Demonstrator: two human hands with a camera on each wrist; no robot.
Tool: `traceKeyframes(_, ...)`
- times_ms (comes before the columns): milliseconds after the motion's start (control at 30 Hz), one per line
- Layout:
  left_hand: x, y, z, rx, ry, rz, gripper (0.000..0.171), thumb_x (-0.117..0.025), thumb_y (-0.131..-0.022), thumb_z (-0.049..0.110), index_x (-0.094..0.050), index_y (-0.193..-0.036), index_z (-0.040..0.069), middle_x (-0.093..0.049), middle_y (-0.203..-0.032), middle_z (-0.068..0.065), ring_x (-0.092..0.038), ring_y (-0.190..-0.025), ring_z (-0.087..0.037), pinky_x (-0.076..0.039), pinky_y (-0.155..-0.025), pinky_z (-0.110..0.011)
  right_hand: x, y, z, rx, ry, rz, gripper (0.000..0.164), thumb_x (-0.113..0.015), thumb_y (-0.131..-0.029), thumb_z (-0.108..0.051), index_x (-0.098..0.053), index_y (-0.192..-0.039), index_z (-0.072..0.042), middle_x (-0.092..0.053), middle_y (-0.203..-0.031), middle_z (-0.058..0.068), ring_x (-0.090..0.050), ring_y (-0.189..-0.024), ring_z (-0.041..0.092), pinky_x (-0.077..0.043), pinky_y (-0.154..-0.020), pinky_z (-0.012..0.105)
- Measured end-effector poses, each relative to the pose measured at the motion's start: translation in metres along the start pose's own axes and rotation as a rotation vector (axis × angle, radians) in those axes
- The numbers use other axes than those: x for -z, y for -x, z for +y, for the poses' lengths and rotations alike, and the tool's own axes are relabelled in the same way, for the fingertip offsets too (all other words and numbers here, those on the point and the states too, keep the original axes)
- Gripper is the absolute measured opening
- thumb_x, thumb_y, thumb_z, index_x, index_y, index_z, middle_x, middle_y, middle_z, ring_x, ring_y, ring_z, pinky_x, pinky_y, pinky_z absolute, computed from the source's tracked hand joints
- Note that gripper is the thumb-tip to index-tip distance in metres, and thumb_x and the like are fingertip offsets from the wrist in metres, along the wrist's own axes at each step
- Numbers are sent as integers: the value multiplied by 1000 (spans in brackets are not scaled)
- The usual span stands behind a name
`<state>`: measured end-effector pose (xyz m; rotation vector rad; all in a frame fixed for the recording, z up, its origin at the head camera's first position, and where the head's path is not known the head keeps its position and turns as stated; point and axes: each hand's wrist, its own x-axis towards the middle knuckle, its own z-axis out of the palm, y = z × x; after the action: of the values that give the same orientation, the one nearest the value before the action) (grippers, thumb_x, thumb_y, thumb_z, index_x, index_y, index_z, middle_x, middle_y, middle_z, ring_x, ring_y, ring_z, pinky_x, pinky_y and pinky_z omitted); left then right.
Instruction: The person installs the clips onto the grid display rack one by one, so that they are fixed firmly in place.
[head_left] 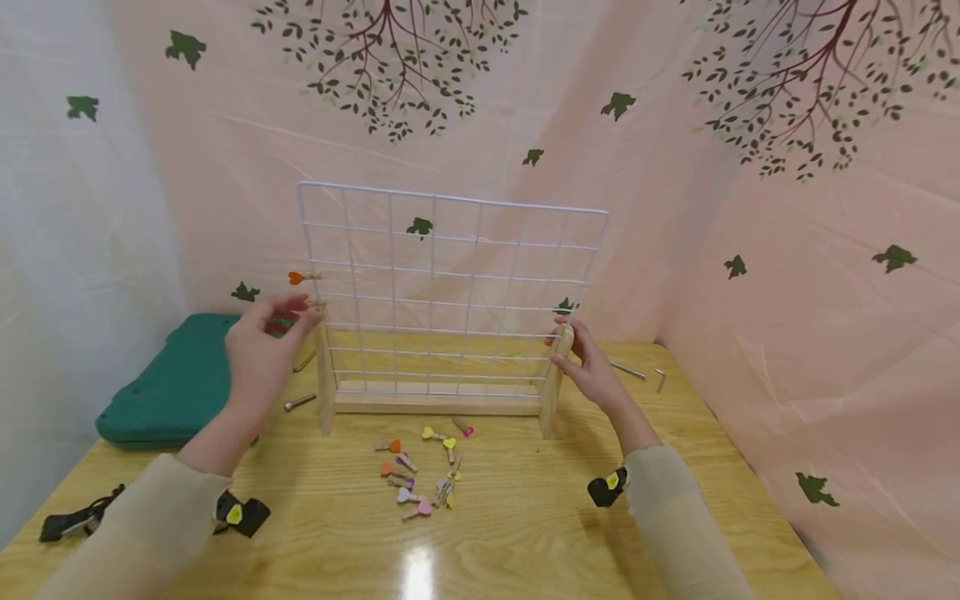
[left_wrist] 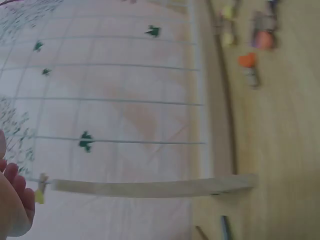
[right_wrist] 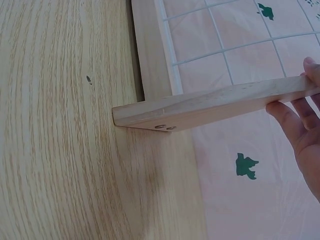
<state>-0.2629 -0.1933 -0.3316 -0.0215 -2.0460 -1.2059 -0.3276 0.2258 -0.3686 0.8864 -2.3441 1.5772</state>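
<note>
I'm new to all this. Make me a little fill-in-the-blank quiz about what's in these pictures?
1. The right hand grips an upright made of ____.
2. Above the left hand, the clip on the edge of the wire grid has a heart coloured ____.
3. The case on the table is coloured ____.
4. The loose clips lie in ____ of the stand.

Missing words: wood; orange; green; front.

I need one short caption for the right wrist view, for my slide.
Right hand gripping the upper part of a wooden upright beside a wire grid.
</note>
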Motion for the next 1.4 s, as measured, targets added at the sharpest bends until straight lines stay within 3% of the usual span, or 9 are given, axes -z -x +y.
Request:
traceKeyframes(267,-25,43,-32,-100,-101,-446,32,-63,-82,29,-62,-111,14,-62,-91,0,-54,-77,-9,-46,-60,-19,0,0,2,3,2,-2,55,-53,-84,9,-30,-133,-3,-48,-111,34,-45,-109,46,-46,-77,17)
traceKeyframes(400,-44,56,-47,-128,-83,-671,31,-66,-80,22,-63,-109,11,-63,-91,-3,-56,-77,-14,-48,-57,-22,0,-1,2,-5,-2,0,55,-53,-84,8,-31,-133,-3,-48,-111,34,-44,-110,46,-46,-79,18)
traceKeyframes(567,-66,62,-65,-191,-98,-868,28,-67,-79,16,-64,-105,7,-64,-91,-4,-56,-78,-11,-48,-62,-20,2,-2,0,-20,-9,0,54,-52,-85,8,-30,-133,-4,-47,-112,35,-43,-111,47,-45,-77,14)
traceKeyframes(767,-79,68,-75,-185,-79,-1064,28,-68,-78,16,-64,-103,4,-63,-87,-2,-57,-77,-11,-49,-65,-22,3,-2,-1,-14,-11,-3,54,-52,-85,8,-30,-133,-4,-48,-112,32,-43,-111,47,-46,-77,16)
traceKeyframes(900,-83,74,-78,-209,-70,-1112,26,-71,-74,17,-66,-97,5,-64,-85,-1,-57,-76,-12,-48,-64,-22,2,0,0,-15,15,-4,54,-53,-85,7,-30,-133,-4,-51,-111,25,-46,-110,41,-48,-79,20)
traceKeyframes(1100,-84,79,-80,-247,-107,-1108,10,-71,-75,13,-68,-84,11,-62,-78,5,-53,-69,-4,-46,-60,-19,-1,1,3,-8,11,6,54,-54,-84,8,-32,-132,-4,-53,-109,23,-47,-108,43,-48,-83,31)
traceKeyframes(1200,-84,79,-80,-256,-102,-1095,8,-71,-75,12,-67,-81,11,-61,-76,4,-52,-67,-2,-45,-59,-19,0,1,3,-10,-1,0,54,-53,-84,8,-31,-132,-4,-49,-110,29,-44,-109,47,-48,-81,26)
traceKeyframes(1400,-73,71,-72,-205,-123,-1044,11,-70,-76,11,-59,-76,15,-54,-71,7,-48,-62,-5,-43,-53,-20,0,0,1,-1,-19,-6,55,-52,-84,10,-30,-133,-3,-46,-111,35,-43,-110,48,-46,-79,18)
